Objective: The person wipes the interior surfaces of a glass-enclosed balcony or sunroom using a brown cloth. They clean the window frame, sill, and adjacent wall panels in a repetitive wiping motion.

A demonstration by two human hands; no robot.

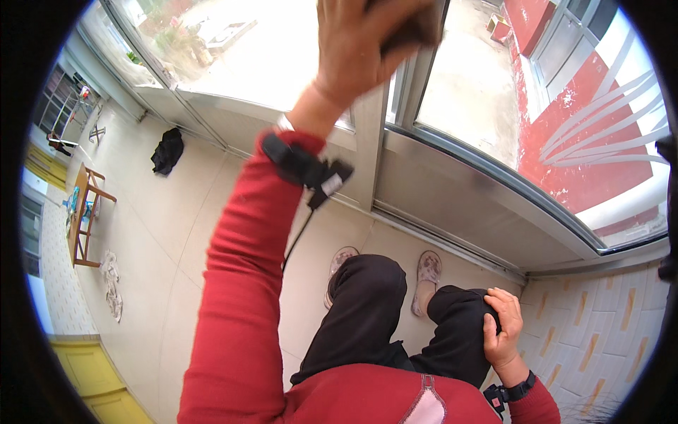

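Left hand point(360, 49) presses cloth point(417, 28) against window frame point(371, 141).

1. There is one view only, from a wide fisheye camera worn on the person's head, so no second view shares any part of the scene.
2. It looks steeply down along the person's own body: the red-sleeved chest fills the lower edge, with the bent black-trousered knees point(381, 311) and patterned slippers point(427, 272) below on the pale tiled floor point(162, 219).
3. It faces a metal-framed sliding glass window point(395, 148), close ahead, whose straight frames bow toward the rim.
4. The raised left hand point(353, 42) sits very near the lens at the top edge; the right hand point(503, 321) rests lower right.
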